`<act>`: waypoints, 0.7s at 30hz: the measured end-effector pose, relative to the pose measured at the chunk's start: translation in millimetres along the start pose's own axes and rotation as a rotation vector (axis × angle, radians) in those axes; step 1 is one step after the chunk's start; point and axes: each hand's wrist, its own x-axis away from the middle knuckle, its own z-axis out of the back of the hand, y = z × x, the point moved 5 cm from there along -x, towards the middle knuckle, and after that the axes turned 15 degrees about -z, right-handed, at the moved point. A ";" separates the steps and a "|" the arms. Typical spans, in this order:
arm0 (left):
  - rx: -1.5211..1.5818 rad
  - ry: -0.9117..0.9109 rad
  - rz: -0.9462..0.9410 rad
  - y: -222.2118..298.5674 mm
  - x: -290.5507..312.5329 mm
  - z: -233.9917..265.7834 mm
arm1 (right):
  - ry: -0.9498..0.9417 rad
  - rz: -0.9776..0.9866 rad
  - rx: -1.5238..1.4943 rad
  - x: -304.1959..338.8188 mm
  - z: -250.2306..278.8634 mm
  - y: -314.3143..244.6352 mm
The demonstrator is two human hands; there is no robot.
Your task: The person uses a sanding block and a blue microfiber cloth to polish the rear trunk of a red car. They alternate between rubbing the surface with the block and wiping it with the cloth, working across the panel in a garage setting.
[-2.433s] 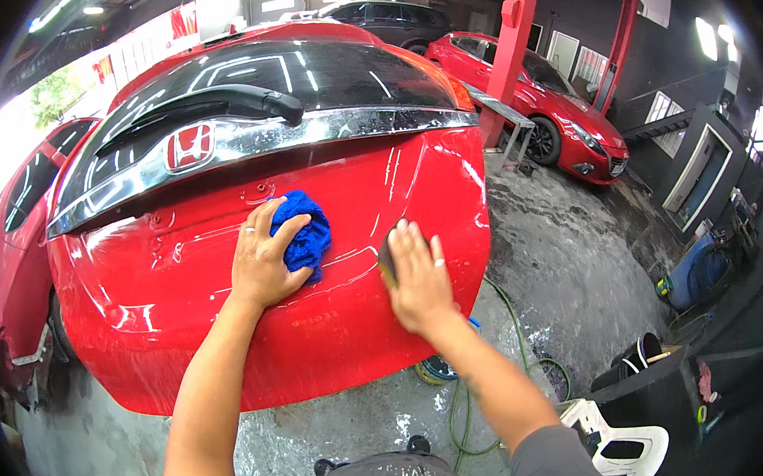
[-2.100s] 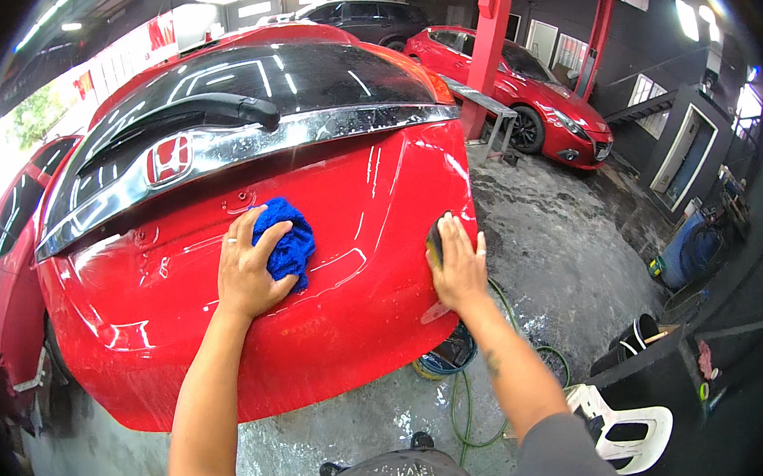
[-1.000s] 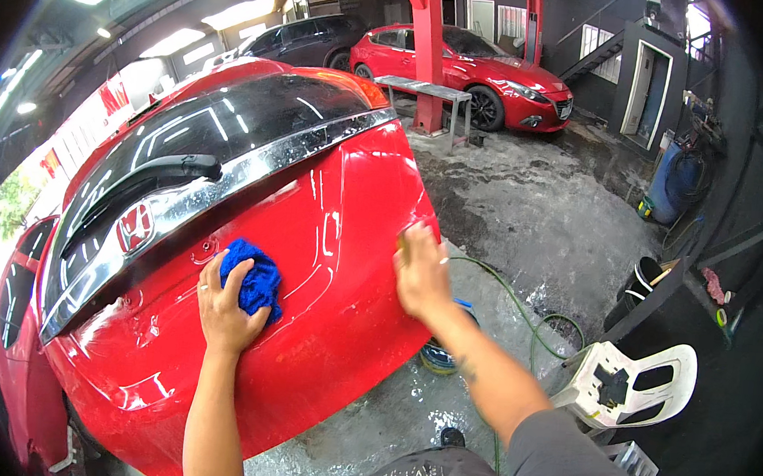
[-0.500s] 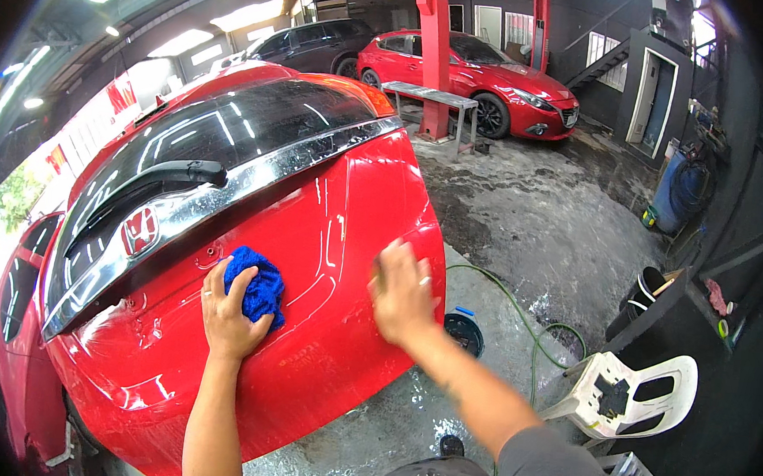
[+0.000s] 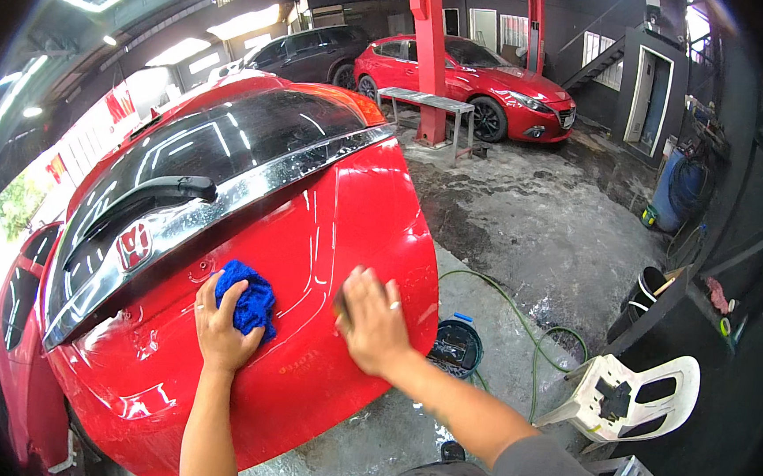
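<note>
A red car's tailgate fills the near left, with a chrome strip and a black rear wiper above its painted panel. My left hand grips a bunched blue cloth and rests with it against the middle of the panel. Farther right, my right hand lies nearly flat on the red paint. Under its fingers shows the edge of a small dark pad; the palm hides most of it.
A dark bucket stands on the wet floor beside the tailgate. A green hose curls past it toward a white plastic chair. Behind are a metal bench, a red post and another red car.
My right hand has slid left and a little down across the panel. My left hand stays on the blue cloth at about the same spot. The whole view has shifted slightly.
</note>
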 end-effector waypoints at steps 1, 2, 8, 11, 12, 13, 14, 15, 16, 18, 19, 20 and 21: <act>0.003 0.001 0.004 -0.1 1.3 -1.6 | -0.098 0.048 -0.116 16.8 0.8 -5.2; 0.001 -0.002 0.008 -1.9 3.4 -0.8 | -0.061 0.075 -0.038 11.6 5.0 1.7; 0.021 0.013 0.000 1.3 -1.0 -9.0 | -0.077 -0.412 0.059 -56.8 5.3 124.7; 0.006 0.006 0.004 -0.6 3.1 -2.6 | -0.055 -0.174 0.004 5.4 5.3 45.5; 0.002 0.004 0.003 0.0 2.0 -2.5 | -0.060 -0.129 0.013 4.2 10.4 45.2; -0.006 0.004 -0.006 -0.4 0.6 -1.5 | -0.068 -0.090 0.012 6.1 13.3 46.4; -0.010 0.003 -0.012 0.4 0.1 -2.8 | -0.080 -0.052 0.014 8.6 14.5 50.4; -0.015 0.002 -0.018 1.0 -0.7 -3.3 | -0.010 -0.066 0.044 -9.0 9.6 66.9; -0.015 0.002 -0.009 1.4 -0.3 -4.4 | -0.011 -0.104 0.041 -33.6 1.4 88.2; 0.003 0.025 0.012 3.7 -2.2 -10.9 | -0.067 -0.180 0.053 -77.8 5.4 123.6; 0.001 0.024 0.006 3.1 -4.0 -10.1 | -0.117 -0.216 0.038 -91.9 4.7 130.0; -0.001 0.022 0.000 2.8 -3.1 -9.8 | -0.116 -0.202 0.030 -89.1 3.2 132.7; -0.002 0.020 -0.005 2.7 -2.0 -9.5 | -0.127 -0.196 0.035 -75.9 6.0 135.4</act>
